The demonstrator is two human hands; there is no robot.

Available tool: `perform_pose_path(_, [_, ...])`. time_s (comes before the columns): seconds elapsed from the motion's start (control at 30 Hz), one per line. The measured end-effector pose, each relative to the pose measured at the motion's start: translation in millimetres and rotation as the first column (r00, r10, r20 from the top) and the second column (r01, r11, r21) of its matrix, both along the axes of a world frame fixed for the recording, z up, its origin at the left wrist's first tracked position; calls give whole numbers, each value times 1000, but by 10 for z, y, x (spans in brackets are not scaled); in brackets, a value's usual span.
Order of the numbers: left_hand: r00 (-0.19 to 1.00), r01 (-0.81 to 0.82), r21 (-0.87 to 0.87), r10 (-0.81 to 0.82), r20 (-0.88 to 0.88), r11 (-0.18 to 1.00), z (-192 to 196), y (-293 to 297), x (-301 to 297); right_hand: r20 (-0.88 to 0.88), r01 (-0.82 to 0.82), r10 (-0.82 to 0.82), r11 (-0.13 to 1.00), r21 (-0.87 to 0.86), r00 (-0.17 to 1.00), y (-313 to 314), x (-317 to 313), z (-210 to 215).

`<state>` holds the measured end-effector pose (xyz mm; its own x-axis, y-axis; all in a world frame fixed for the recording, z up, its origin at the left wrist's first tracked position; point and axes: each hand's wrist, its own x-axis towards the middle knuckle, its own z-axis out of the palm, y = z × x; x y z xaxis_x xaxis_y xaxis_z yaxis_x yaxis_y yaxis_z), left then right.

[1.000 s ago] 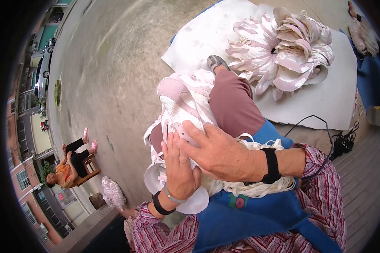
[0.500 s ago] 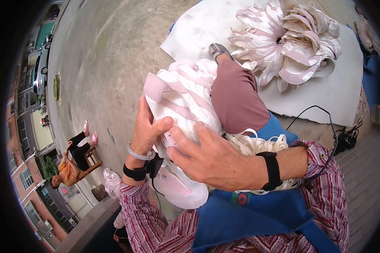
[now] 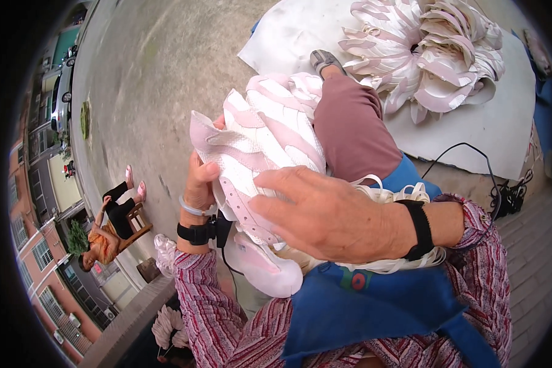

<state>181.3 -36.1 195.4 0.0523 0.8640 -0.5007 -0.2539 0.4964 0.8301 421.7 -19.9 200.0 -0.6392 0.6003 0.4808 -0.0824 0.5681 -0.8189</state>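
A stack of pink and white shoe uppers rests on my lap against my knee. My left hand grips the left edge of the stack, thumb over the top piece. My right hand lies flat across the lower part of the stack, fingers spread and pressing on it. Under my right wrist sits a bundle of white laces on my blue apron. Both wrists carry black bands.
A big pile of the same uppers lies on a white sheet ahead on the concrete ground. A black cable runs to the right. Another person sits on a small stool at the left. More uppers lie low left.
My left hand has come from under the stack to its left edge and lifted it. The stack now stands higher on my lap. My right hand has stayed on top.
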Motion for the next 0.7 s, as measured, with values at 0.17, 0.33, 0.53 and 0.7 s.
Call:
perform_pose_path(0.17, [976,-93,-44,82,-202,995,-272,-196,-186,503,-72,98,995,-71,859,753,232,-236])
perform_pose_path(0.33, [985,-17,-192,-17,-171,981,-213,-14,-156,308,-159,170,985,-61,936,572,-17,-264])
perform_pose_path(0.53, [998,-30,-36,31,50,999,-112,-113,-32,205,-194,169,975,107,964,261,-162,-81])
perform_pose_path(0.7, [999,-35,50,34,25,998,240,-287,196,174,-179,147,966,185,974,14,-214,93])
